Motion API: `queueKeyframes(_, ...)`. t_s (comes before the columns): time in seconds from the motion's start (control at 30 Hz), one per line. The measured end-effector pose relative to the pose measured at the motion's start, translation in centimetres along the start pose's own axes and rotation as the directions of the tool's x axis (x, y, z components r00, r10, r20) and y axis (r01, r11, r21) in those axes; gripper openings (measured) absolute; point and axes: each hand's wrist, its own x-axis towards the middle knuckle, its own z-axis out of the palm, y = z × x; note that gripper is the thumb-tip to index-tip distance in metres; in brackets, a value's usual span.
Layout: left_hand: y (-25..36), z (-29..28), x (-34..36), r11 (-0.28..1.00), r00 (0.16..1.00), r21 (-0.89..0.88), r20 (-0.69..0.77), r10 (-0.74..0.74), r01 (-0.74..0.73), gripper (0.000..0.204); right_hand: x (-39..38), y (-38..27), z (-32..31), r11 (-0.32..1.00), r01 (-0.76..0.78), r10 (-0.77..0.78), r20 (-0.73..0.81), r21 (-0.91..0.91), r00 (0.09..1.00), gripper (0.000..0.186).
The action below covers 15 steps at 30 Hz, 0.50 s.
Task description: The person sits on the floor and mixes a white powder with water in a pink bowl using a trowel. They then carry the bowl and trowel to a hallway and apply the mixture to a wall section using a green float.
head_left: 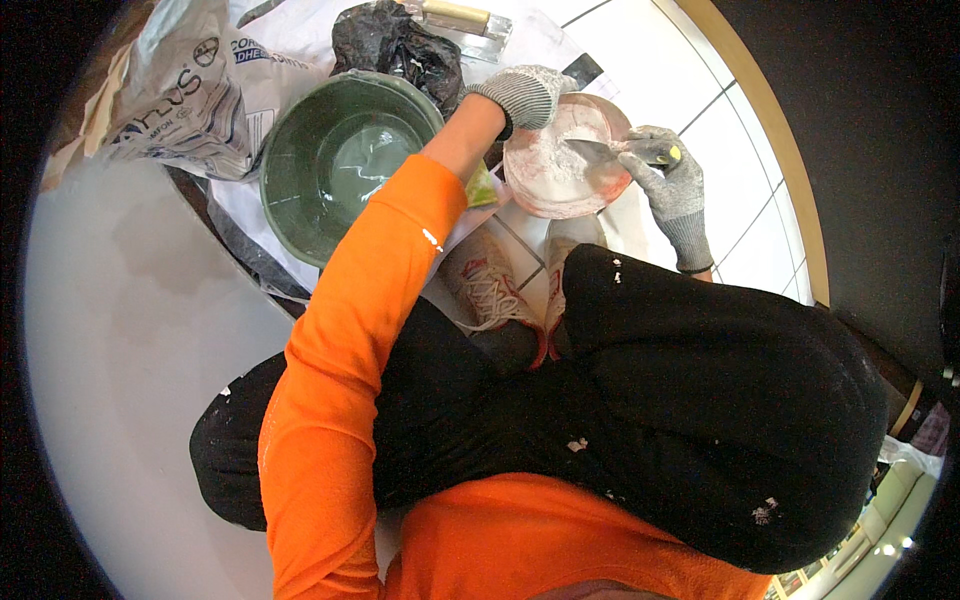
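My left hand (530, 98), in a grey knit glove, grips the far left rim of a round bowl (528, 190) with pinkish-white smears inside. Its fingertips are partly hidden behind the rim. White paste or powder (580, 125) lies in the bowl. My right hand (672, 185), also gloved, is closed around the dark handle with a yellow end of a putty knife (592, 150). The knife's metal blade points left into the bowl, over the white material.
Left of the bowl stands a green bucket (285, 205) of cloudy water. Beyond it are a crumpled black plastic bag (385, 45), a wooden-handled trowel (455, 18) and a large white printed bag (180, 100). My shoes (490, 290) rest on white tiles (740, 180) just below the bowl.
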Motion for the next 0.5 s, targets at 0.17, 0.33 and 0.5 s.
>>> queueKeyframes(0.17, 0.4, -0.5, 0.0, 1.0, 0.998, 0.018, 0.056, -0.016, 0.015, 0.066, 0.2, -0.5, -0.1, 1.0, 0.01, -0.011, -0.074, -0.013, 0.997, 0.03)
queueKeyframes(0.33, -1.0, 0.8, 0.5, 0.999, 1.0, -0.029, 0.001, 0.03, -0.03, 0.084, 0.1, -0.4, 0.4, 0.992, 0.0, 0.004, 0.028, -0.124, 1.0, 0.029)
queueKeyframes(0.5, -0.9, 1.2, 0.8, 0.996, 0.996, -0.025, -0.044, 0.079, -0.08, 0.084, -0.2, -0.3, 0.1, 0.996, -0.023, 0.031, 0.094, -0.081, 0.995, 0.035)
